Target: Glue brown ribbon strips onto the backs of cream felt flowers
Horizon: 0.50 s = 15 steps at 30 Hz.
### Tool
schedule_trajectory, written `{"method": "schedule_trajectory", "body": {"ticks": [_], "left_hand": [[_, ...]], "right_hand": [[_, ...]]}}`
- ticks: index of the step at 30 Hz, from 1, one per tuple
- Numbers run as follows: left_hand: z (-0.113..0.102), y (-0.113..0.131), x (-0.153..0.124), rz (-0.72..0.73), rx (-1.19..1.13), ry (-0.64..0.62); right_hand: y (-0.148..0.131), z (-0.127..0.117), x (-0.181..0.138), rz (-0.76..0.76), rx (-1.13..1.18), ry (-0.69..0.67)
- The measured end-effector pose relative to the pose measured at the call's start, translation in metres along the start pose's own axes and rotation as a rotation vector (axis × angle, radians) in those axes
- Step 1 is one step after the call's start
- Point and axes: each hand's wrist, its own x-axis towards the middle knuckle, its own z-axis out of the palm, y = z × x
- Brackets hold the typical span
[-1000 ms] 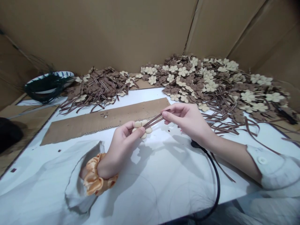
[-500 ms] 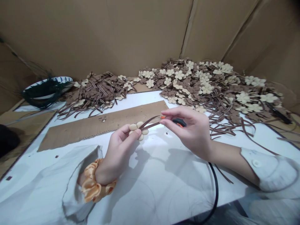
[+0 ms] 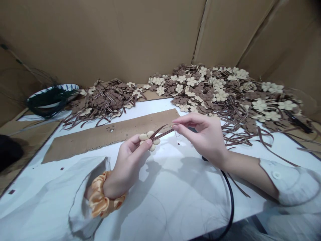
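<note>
My left hand [image 3: 130, 157] pinches a cream felt flower [image 3: 149, 140] between thumb and fingers, just above the white table [image 3: 175, 197]. Two brown ribbon strips [image 3: 163, 132] run from the flower up to the right. My right hand [image 3: 204, 135] pinches the far ends of those strips with thumb and forefinger. A black tool lies mostly hidden under my right hand, and its black cord [image 3: 229, 204] trails off the table's near edge. An orange scrunchie [image 3: 101, 197] sits on my left wrist.
A long cardboard strip [image 3: 100, 134] lies behind my hands. Piles of brown and cream felt flowers with ribbons [image 3: 215, 90] fill the back right, with a smaller pile [image 3: 105, 98] at back left. A plate with dark feathers [image 3: 48, 97] stands far left. Cardboard walls [image 3: 125, 36] enclose the table.
Half a second ago my right hand held a black and orange tool at the ribbon ends. Now the tool is down under the hand and the fingers pinch the ribbon ends.
</note>
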Motion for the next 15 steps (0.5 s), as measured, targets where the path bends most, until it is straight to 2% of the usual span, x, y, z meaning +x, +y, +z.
{"method": "schedule_trajectory", "body": {"ticks": [3,6,10,15], "left_hand": [[0.0009,0.0000,-0.0006,-0.001,-0.002,-0.001],[0.0015,0.0000,-0.0007,0.004,-0.011,-0.007],[0.0014,-0.0003,-0.0003,0.006,-0.020,-0.033],[-0.0007,-0.0031,0.0001,-0.012,-0.038,-0.092]], "right_hand": [[-0.0019,-0.0011,0.0055,0.194,0.091,-0.032],[-0.0021,-0.0018,0.0089,0.297,0.148,-0.055],[0.0017,-0.0010,0.0108,0.348,0.229,-0.037],[0.0054,-0.0004,0.0116,0.338,0.243,-0.008]]}}
